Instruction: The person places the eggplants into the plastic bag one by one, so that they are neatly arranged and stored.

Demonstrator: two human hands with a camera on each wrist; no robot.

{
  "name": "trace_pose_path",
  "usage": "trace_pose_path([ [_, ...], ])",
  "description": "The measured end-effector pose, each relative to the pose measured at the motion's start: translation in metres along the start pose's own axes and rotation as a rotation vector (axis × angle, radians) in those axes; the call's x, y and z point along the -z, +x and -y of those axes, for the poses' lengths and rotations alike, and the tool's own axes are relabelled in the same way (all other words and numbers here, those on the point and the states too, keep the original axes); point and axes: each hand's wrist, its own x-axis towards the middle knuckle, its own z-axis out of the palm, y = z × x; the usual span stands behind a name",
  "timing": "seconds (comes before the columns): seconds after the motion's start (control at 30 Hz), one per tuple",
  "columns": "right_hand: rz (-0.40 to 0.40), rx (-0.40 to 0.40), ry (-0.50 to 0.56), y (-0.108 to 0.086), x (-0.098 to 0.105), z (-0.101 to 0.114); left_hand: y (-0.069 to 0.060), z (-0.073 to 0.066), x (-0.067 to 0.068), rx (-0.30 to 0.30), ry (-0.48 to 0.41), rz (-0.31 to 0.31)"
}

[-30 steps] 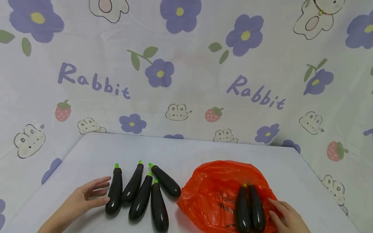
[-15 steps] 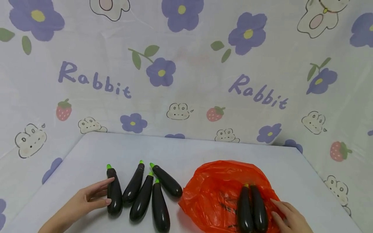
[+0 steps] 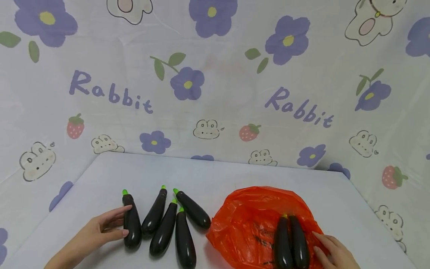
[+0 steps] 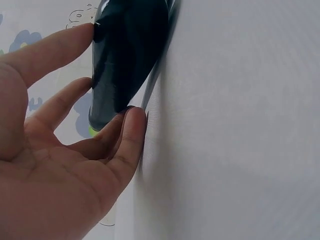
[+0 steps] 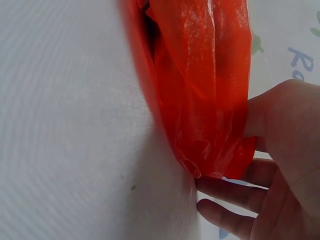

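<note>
In the head view, a dark eggplant (image 3: 133, 228) with a green stem end lies leftmost on the white table. My left hand (image 3: 99, 233) holds it from its left side, thumb low and index finger at the neck. Beside it lie several more eggplants (image 3: 163, 231). On the right, a red plastic bag (image 3: 245, 224) lies spread with its mouth toward me, and two eggplants (image 3: 283, 243) rest in it. At the bag's right edge, my right hand (image 3: 336, 252) pinches the plastic; the right wrist view shows the bag's edge (image 5: 210, 140) between thumb and fingers.
A white table (image 3: 188, 170) spans the lower view. Behind it hangs a pale cloth (image 3: 225, 101) printed with purple flowers, rabbits and strawberries. One slanted eggplant (image 3: 193, 210) lies close to the bag's left edge.
The leftmost eggplant's stem end has swung left, toward my left hand, and my index finger has come over its neck. My right hand and the bag have stayed nearly still.
</note>
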Motion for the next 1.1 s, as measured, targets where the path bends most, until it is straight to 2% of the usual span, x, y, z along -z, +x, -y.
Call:
trace_pose_path([
  [0.17, 0.014, -0.016, 0.014, 0.0003, 0.0024, 0.0012, -0.0003, 0.0015, -0.0018, -0.018, 0.01, -0.025],
  [0.33, 0.019, -0.025, 0.006, 0.0008, 0.0033, 0.0025, -0.0022, 0.0024, -0.0034, -0.064, -0.027, -0.036],
  [0.67, 0.007, -0.017, 0.005, 0.0003, 0.001, 0.0012, -0.0039, 0.0015, -0.0025, -0.096, -0.068, -0.068],
  [0.87, 0.011, -0.028, 0.015, -0.0006, 0.0016, 0.0028, -0.0035, 0.002, -0.0019, -0.076, -0.039, -0.138],
  [1.1, 0.001, -0.006, 0.009, -0.001, 0.0016, 0.0007, -0.0032, 0.0023, 0.0003, -0.08, -0.012, -0.22],
])
